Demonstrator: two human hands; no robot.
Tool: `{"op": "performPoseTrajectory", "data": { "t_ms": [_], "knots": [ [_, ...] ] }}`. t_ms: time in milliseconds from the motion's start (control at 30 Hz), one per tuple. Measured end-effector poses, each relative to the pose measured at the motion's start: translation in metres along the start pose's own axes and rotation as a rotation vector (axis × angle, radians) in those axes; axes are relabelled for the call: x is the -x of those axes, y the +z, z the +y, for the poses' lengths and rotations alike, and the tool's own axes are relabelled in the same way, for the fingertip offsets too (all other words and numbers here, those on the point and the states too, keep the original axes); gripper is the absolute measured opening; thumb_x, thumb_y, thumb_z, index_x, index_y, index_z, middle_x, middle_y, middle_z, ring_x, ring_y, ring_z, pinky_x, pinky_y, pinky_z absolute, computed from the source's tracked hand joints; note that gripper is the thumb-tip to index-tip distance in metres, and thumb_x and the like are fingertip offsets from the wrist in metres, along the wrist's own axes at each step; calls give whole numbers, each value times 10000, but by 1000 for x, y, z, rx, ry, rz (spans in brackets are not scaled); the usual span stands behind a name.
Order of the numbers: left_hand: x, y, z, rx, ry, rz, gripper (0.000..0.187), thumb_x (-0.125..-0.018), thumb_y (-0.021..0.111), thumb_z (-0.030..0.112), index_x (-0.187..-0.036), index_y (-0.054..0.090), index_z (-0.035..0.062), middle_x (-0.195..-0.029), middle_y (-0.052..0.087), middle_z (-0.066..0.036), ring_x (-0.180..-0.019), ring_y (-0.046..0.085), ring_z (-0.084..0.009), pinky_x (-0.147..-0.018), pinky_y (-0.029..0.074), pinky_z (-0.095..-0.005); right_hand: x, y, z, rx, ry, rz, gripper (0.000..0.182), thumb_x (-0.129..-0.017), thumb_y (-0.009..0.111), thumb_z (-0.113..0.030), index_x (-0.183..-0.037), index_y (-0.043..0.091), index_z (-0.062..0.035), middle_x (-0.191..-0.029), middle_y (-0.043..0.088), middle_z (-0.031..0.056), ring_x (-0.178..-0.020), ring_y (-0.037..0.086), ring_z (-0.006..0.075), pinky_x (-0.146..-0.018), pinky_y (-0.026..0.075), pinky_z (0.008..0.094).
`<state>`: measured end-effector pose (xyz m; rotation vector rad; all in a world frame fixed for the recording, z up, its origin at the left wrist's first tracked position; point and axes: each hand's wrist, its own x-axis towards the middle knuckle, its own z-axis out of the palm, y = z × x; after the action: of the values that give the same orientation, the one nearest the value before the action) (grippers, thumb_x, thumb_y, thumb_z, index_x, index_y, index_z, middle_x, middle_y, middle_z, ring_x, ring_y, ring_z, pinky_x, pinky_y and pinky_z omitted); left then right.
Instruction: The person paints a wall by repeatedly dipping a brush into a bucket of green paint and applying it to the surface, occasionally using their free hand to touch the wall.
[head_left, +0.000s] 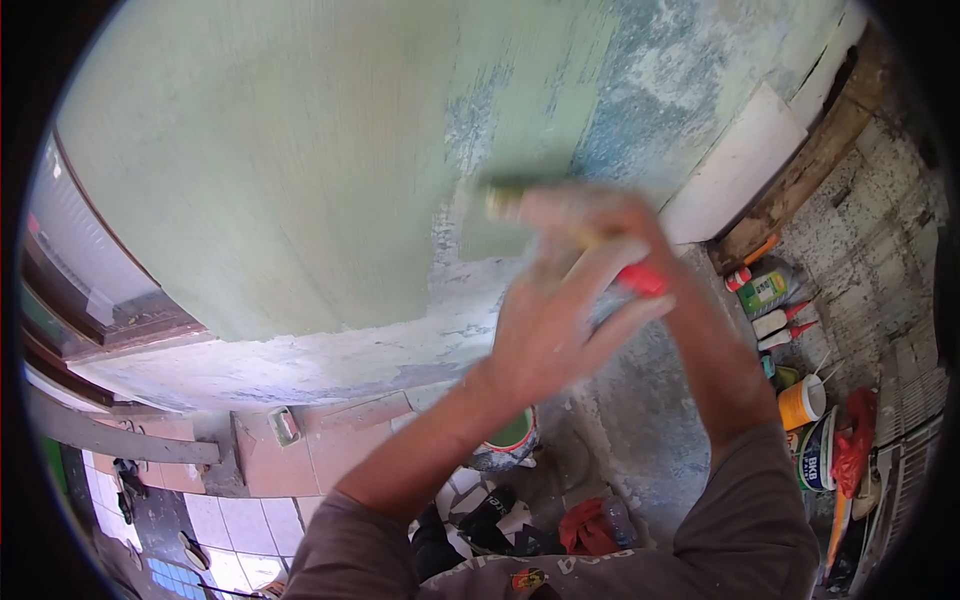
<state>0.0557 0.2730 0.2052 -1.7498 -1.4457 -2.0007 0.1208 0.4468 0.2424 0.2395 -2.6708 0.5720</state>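
A paintbrush (505, 200), blurred by motion, meets the pale green painted wall (330, 170). My right hand (595, 212) is closed around it close to the bristles. In front of that, my left hand (545, 325) is at the handle, its forefinger lying across it and its thumb held apart. The brush's red handle end (643, 280) shows between that forefinger and thumb. Blur hides the left hand's other fingers. Bluish, patchy wall surface (650, 120) shows right of the brush, and a whitish band (350, 365) runs below the green.
A bucket of green paint (512, 432) stands on the floor below my arms. Along the right are bottles (770, 290), a yellow container (800, 402), a labelled tub (815, 450) and a red bag (855, 440). A window frame (130, 330) borders the wall at left. Red cloth (587, 525) lies near my feet.
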Motion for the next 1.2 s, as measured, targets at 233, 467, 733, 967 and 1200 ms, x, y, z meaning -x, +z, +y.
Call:
{"op": "performPoseTrajectory", "data": {
  "t_ms": [233, 467, 733, 967, 1200],
  "knots": [
    [-105, 10, 38, -2, 544, 193, 446, -845, 852, 341, -1167, 649, 107, -870, 680, -76, -888, 680, -324, -793, 543, -434, -69, -103, -53, 126, -309, 518, 420, -879, 759, -84, -1298, 749, -61, -1292, 741, 169, -1176, 723, 271, -970, 592, 404],
    [-15, 3, -7, -17, 315, 62, 542, -782, 919, 295, -1226, 695, 81, -903, 728, -60, -818, 672, -284, -784, 525, -403, -26, -29, -35, 510, -297, 428, 466, -821, 829, -74, -1282, 760, -85, -1245, 760, 156, -1148, 740, 303, -920, 602, 409],
    [56, 3, -24, -37, 33, -28, 494, -791, 919, 224, -1196, 700, 46, -991, 745, -120, -883, 699, -322, -800, 551, -423, 26, 51, -8, 225, -79, 168, 357, -875, 778, -176, -1232, 777, -160, -1234, 763, 149, -1161, 737, 296, -925, 588, 429],
    [-117, -7, 44, -58, 420, 159, 404, -877, 832, 298, -1152, 652, 63, -965, 711, -127, -902, 698, -347, -799, 555, -463, -60, -94, -46, 121, -88, 95, 396, -885, 743, -79, -1279, 758, -115, -1276, 763, 105, -1204, 722, 270, -996, 581, 388],
    [-105, 3, 36, 7, 547, 235, 399, -824, 841, 273, -1113, 640, 86, -924, 692, -113, -924, 661, -353, -800, 537, -468, -78, -113, -57, 447, -489, 568, 429, -862, 765, -61, -1288, 754, -108, -1284, 760, 109, -1203, 721, 270, -994, 585, 360]
  ]
}}
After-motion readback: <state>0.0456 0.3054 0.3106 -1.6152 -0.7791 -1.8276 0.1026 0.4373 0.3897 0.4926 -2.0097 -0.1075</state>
